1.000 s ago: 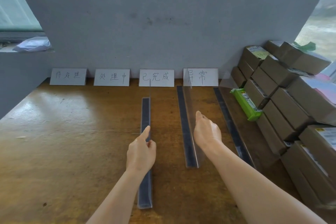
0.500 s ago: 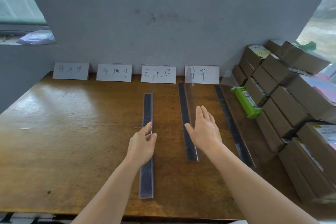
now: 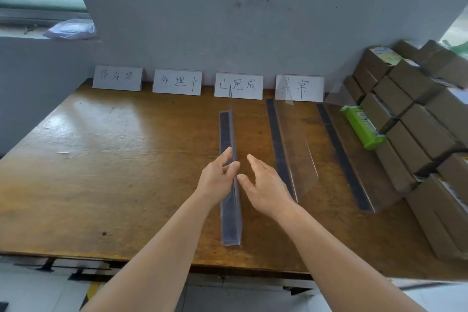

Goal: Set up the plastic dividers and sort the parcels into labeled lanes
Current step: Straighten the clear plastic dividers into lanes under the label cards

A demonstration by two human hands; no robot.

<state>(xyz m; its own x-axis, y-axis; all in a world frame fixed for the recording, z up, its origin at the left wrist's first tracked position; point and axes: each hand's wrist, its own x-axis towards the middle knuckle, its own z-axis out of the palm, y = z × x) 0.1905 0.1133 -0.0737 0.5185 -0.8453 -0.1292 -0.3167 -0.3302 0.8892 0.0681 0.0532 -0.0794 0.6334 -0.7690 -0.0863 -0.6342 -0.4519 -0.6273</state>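
Half a second on, the right hand [image 3: 266, 187] has left the middle divider [image 3: 296, 157] and crossed to the left divider [image 3: 229, 213], where the left hand [image 3: 217, 177] already was.

From the head camera, looking down over a worn wooden table [image 3: 101, 159] set against a grey wall: the left hand pinches the clear upright edge of the left divider between thumb and fingers, roughly halfway along its length. The right hand hovers just beside the same strip on its other side, fingers spread and loosely extended, thumb tip close to the plastic; whether it actually touches the divider cannot be told. Both forearms reach in from the bottom of the frame.

Three transparent dividers with dark base strips run from the near side of the table toward the wall. The left one points at the third label [image 3: 238, 85]. The middle one stands apart to the right, ending below the fourth label [image 3: 299, 87]. The right divider [image 3: 342, 157] lies just beside the stacked parcels [image 3: 417, 134], brown cardboard boxes piled along the right edge of the table, with a green packet [image 3: 362, 125] resting against them.

Four white handwritten cards lean against the wall in a row; the first label [image 3: 117, 77] and second label [image 3: 177, 81] stand over the bare left half of the tabletop.

A crumpled plastic bag [image 3: 71, 30] sits on the window ledge at upper left.
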